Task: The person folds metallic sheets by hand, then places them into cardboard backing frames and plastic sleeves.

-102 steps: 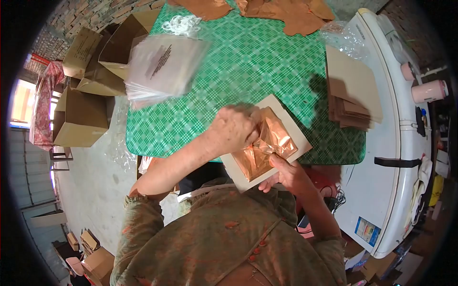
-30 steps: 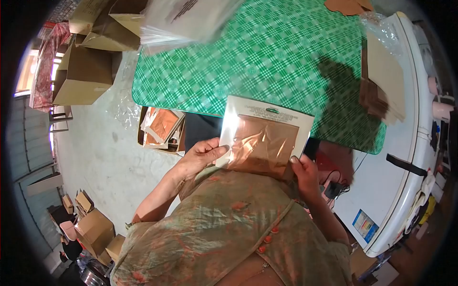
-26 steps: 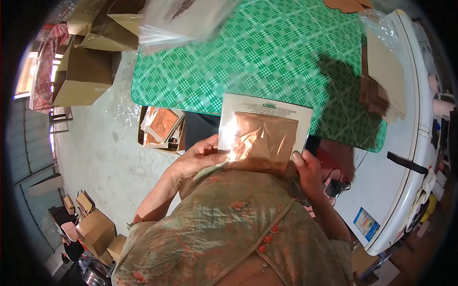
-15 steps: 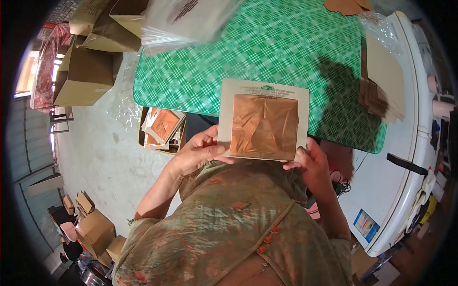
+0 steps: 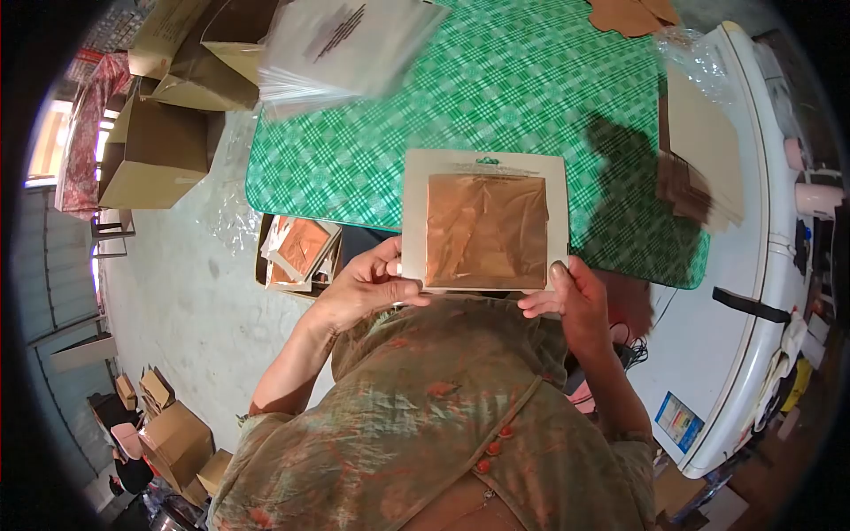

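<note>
A pale card with a square copper-coloured foil sheet [image 5: 486, 232] on it lies between my two hands, close above my lap and the table's near edge. Small print and a slot show along the card's far edge. My left hand [image 5: 367, 288] grips its lower left corner, thumb on top. At the lower right corner, my right hand [image 5: 574, 296] is closed on the card, thumb on its front. Both hands' fingers are partly hidden beneath it.
A green checked tablecloth [image 5: 505, 88] covers the table. Clear plastic sleeves [image 5: 341, 49] lie at its far left, pale cards [image 5: 699, 142] at its right. A box of foil cards [image 5: 299, 248] stands below the left edge. Cardboard boxes [image 5: 159, 146] stand further left; a white appliance [image 5: 708, 354] is at right.
The card has tilted slightly, with its slot now showing more clearly, and sits a little further left. Both hands still hold its corners. The view has shifted a little.
</note>
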